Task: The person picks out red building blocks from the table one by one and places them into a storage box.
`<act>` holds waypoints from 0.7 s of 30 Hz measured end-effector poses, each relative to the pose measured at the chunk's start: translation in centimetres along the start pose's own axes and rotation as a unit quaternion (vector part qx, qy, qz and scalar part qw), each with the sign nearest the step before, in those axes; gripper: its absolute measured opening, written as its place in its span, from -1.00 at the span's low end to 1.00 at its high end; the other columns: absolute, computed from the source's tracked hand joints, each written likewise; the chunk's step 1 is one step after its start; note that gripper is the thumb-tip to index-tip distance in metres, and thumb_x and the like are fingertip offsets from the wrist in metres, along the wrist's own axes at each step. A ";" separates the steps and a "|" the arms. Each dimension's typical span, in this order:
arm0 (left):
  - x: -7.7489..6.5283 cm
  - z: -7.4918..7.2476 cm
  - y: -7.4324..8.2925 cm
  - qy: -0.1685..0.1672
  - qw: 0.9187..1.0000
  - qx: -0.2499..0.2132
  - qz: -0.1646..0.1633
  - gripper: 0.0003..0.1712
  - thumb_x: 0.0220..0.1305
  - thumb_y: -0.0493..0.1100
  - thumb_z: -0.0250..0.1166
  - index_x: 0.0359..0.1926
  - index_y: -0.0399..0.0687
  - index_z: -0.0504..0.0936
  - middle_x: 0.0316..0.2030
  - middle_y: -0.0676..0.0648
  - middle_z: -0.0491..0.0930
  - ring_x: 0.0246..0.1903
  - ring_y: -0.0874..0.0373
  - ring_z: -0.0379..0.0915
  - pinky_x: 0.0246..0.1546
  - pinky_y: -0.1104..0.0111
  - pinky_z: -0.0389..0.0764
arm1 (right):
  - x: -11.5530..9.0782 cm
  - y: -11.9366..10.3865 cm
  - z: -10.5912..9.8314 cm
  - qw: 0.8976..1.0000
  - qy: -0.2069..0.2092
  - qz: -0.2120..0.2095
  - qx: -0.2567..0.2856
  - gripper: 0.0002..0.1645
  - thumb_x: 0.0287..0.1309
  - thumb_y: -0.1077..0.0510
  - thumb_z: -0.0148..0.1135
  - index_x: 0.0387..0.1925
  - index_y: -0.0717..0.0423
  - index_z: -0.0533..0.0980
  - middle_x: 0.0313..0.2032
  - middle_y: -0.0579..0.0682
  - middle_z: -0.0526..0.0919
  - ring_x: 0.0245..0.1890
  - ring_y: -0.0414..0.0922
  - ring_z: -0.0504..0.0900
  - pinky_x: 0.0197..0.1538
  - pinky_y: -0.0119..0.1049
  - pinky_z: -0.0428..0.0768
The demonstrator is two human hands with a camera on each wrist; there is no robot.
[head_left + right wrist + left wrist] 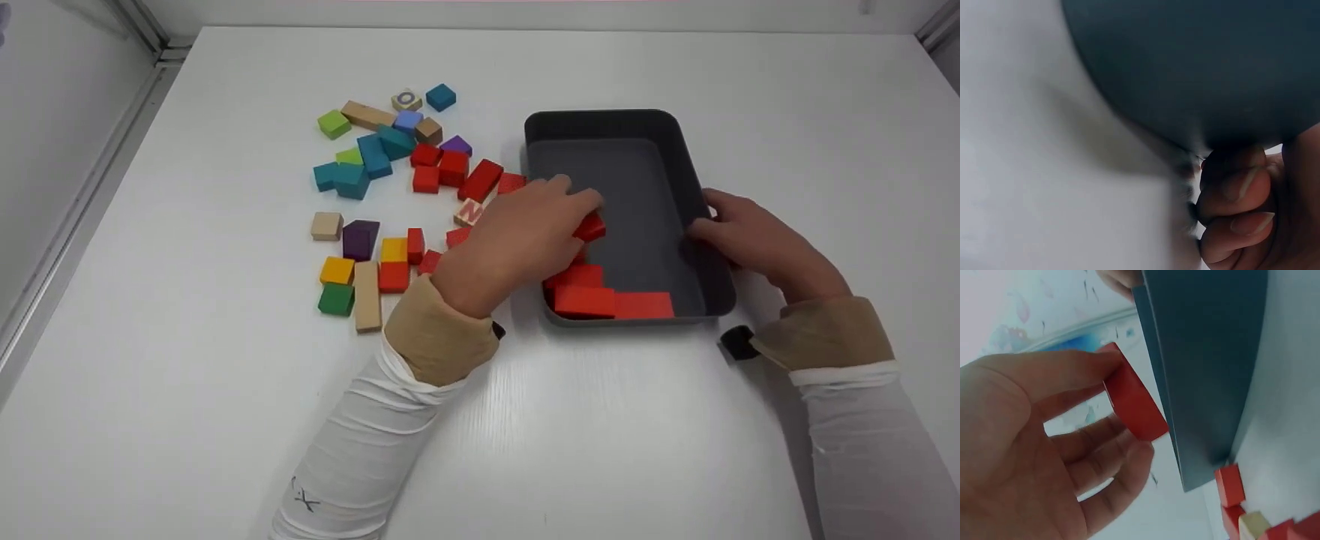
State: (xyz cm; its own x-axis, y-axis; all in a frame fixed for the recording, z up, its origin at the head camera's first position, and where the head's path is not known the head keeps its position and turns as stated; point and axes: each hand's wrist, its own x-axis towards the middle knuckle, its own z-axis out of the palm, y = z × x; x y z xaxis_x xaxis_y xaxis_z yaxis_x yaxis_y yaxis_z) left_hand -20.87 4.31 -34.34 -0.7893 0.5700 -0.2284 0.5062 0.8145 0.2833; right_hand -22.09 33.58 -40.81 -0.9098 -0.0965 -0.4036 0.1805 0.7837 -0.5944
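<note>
My left hand [525, 232] is over the left wall of a dark grey tray [667, 124]. It pinches a red block [1135, 402] between thumb and fingers, close by the tray's rim in the left wrist view. Several red blocks [585, 300] lie inside the tray along its near left corner. My right hand [765, 232] grips the tray's right wall, thumb over the rim and fingers outside; its curled fingers [1235, 225] show beneath the tray in the right wrist view.
Left of the tray, loose red blocks [454, 169] lie beside a letter block [469, 212]. Farther left are teal blocks [351, 180], a purple block [361, 240], a long wooden block [367, 296] and a green block [336, 299]. All rest on a white table [187, 315].
</note>
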 end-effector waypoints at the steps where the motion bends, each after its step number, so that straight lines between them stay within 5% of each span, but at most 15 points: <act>1: 0.0 0.1 0.2 -0.002 1.000 -0.002 0.013 -0.29 0.40 0.03 0.36 0.50 0.24 0.36 0.30 -0.02 0.47 0.25 0.11 0.42 0.14 0.23 0.67 | 0.1 -0.1 0.0 1.000 0.000 0.000 -0.001 -0.37 0.45 0.04 -0.12 0.46 0.16 0.22 -0.03 0.13 0.56 -0.27 -0.23 0.57 -0.25 -0.34 0.56; 8: 0.4 1.3 1.7 -0.009 0.997 -0.015 0.077 -0.34 0.48 0.04 0.28 0.52 0.29 0.33 0.28 0.00 0.47 0.21 0.17 0.43 0.14 0.32 0.65 | 0.1 -0.2 0.1 1.000 -0.003 0.004 0.001 -0.34 0.47 0.01 -0.12 0.50 0.12 0.19 0.04 0.18 0.56 -0.18 -0.12 0.58 -0.18 -0.31 0.58; 21: 0.7 3.1 2.9 0.028 0.993 -0.029 0.113 -0.41 0.50 -0.02 0.26 0.48 0.26 0.39 0.27 -0.01 0.45 0.16 0.19 0.51 0.15 0.40 0.63 | 0.2 0.0 0.1 1.000 -0.001 0.000 0.000 -0.34 0.45 0.04 -0.14 0.50 0.13 0.19 0.00 0.17 0.58 -0.25 -0.17 0.60 -0.24 -0.30 0.60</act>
State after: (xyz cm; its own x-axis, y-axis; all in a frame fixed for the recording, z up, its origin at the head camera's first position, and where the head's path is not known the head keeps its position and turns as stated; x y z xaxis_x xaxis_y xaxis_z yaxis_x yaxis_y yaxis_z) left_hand -18.89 7.41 -36.60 -0.6772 0.7287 -0.1020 0.6525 0.6588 0.3745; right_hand -22.26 33.49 -40.96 -0.9087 -0.0977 -0.4058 0.1814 0.7833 -0.5946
